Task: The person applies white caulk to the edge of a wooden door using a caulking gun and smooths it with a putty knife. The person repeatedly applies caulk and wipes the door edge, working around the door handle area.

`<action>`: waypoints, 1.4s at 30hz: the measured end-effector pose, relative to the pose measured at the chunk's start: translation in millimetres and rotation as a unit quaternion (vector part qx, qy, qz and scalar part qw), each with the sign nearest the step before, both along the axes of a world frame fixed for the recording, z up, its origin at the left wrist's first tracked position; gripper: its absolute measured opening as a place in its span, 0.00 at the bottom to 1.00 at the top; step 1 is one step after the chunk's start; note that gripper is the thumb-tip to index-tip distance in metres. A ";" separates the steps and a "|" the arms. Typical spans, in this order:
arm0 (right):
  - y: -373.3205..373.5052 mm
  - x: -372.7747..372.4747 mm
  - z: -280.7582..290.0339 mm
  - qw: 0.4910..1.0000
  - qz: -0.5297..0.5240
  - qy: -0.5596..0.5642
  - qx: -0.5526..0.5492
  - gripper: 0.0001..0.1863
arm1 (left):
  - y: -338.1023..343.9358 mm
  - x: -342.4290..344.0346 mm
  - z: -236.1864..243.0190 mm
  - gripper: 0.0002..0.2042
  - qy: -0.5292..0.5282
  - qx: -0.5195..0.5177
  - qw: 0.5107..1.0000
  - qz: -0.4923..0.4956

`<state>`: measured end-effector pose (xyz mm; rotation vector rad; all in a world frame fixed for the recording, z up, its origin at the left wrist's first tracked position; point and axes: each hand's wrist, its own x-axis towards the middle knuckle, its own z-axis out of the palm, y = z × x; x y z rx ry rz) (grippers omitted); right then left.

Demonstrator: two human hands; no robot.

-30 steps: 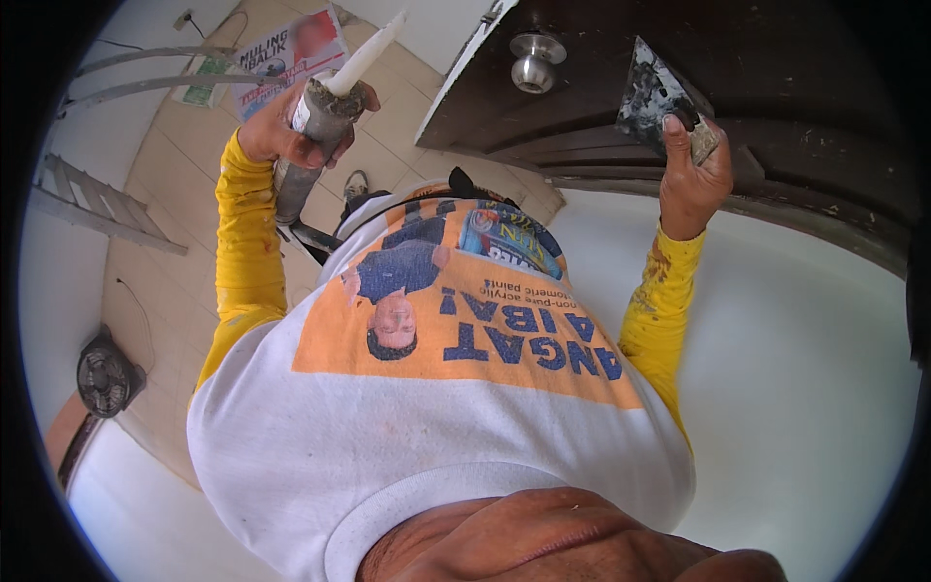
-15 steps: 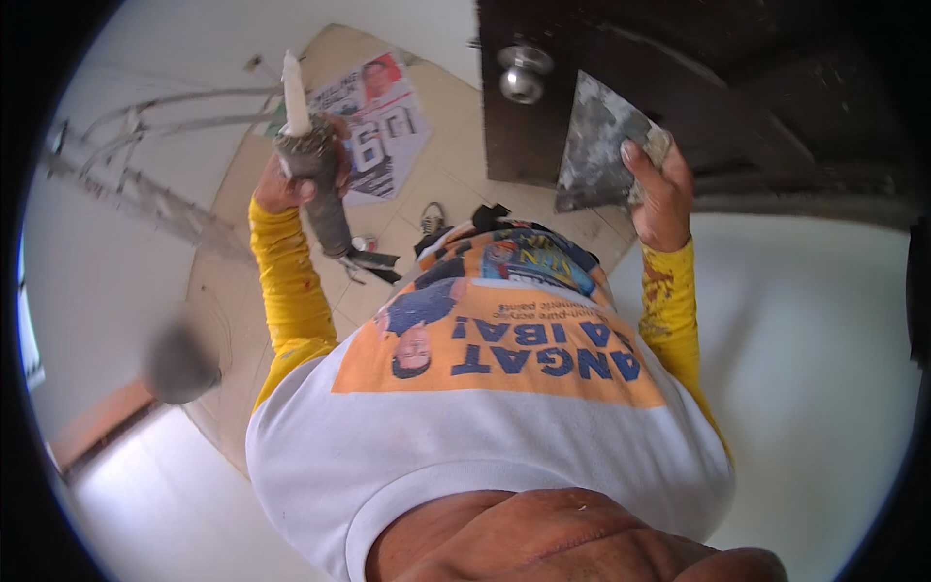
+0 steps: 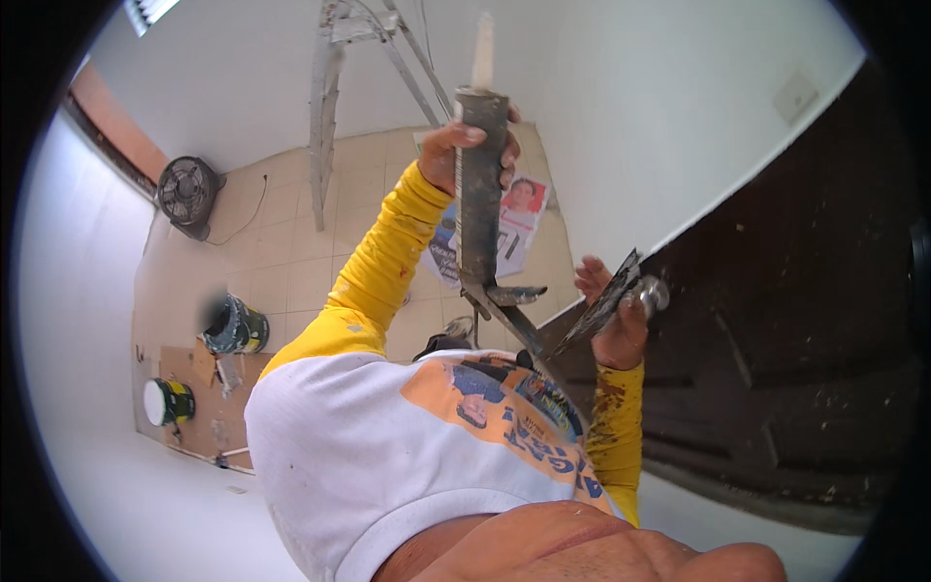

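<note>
My left hand (image 3: 446, 155) is wrapped round the barrel of a dark, dirty caulking gun (image 3: 478, 194). It is held almost upright, its pale nozzle at the top and its trigger and handle hanging below. On the right, my right hand (image 3: 621, 339) grips a thin grey plate (image 3: 603, 303) smeared with putty or a similar paste. The plate is tilted so that it shows nearly edge-on. Behind that hand is a round metal doorknob (image 3: 657, 293); whether they touch I cannot tell. Yellow, stained sleeves cover both forearms.
A dark panelled door (image 3: 766, 378) fills the right side. A metal stepladder (image 3: 325, 107) stands ahead, with a printed poster (image 3: 525, 218) on the tiled floor. To the left are a black fan (image 3: 188, 194), its cord, and two paint buckets (image 3: 242, 328). A wall plate (image 3: 795, 95) sits above the door.
My view has turned left, bringing the fan and buckets into sight. The caulking gun is raised and more upright. The plate has turned from face-on to nearly edge-on and come nearer the gun.
</note>
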<state>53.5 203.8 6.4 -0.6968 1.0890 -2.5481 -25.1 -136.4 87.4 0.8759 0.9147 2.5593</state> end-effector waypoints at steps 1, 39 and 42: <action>-13.1 -7.6 5.9 1.000 0.018 0.007 -0.003 0.29 | 1.6 2.2 7.3 0.31 0.009 -0.024 0.999 0.026; -36.2 -38.9 245.5 0.425 -0.458 0.699 0.348 0.15 | 11.2 56.0 17.1 0.31 0.071 -0.236 0.946 0.209; -14.8 -38.4 251.2 0.396 -0.488 0.684 0.370 0.15 | -3.4 61.4 15.9 0.32 0.112 -0.282 0.922 0.239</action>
